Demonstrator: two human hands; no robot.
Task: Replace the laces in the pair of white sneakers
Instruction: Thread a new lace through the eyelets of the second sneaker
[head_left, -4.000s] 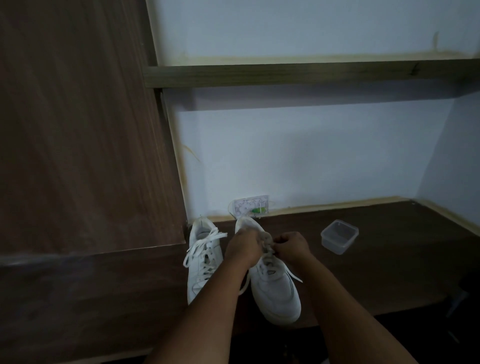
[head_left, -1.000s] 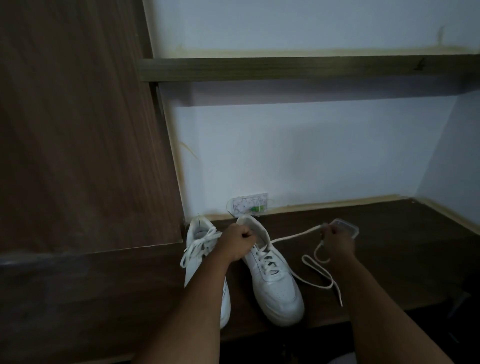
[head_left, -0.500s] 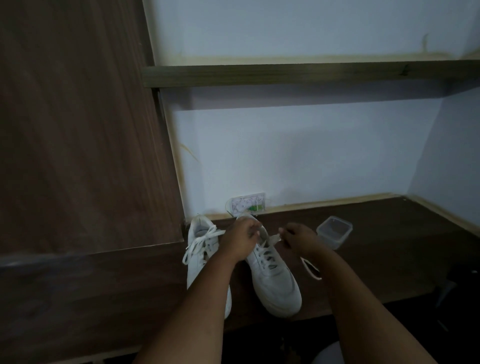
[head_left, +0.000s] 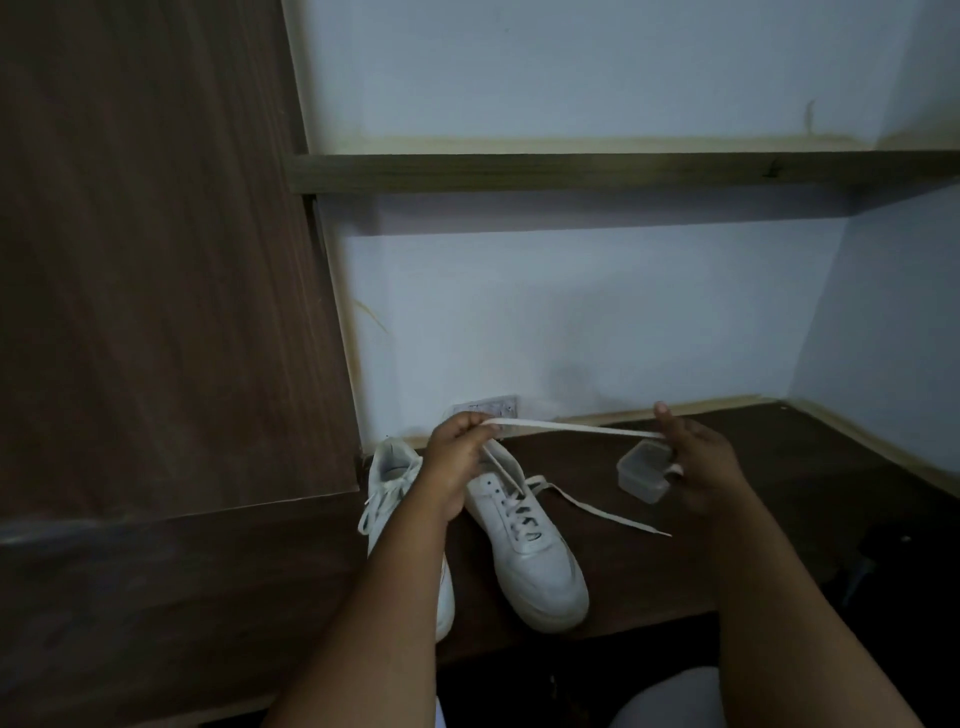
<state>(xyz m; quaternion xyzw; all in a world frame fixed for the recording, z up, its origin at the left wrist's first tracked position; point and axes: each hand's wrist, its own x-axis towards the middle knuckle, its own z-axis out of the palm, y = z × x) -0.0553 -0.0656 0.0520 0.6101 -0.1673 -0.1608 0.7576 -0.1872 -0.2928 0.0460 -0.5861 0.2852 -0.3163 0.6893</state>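
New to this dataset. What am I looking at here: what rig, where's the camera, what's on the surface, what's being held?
There is no robot: a person works with bare hands, and one wide-angle camera on their head looks forward and down, so both forearms reach in from the bottom of the picture.

On the dark wooden surface stand two white sneakers. The left sneaker is laced and partly hidden by the arm. The right sneaker has lace only in its lower eyelets. A small clear plastic container sits to the right, and a wooden shelf runs along the wall above.

The left hand and the right hand each pinch the white lace, which is stretched between them above the shoes. Another strand trails from the right sneaker across the surface.
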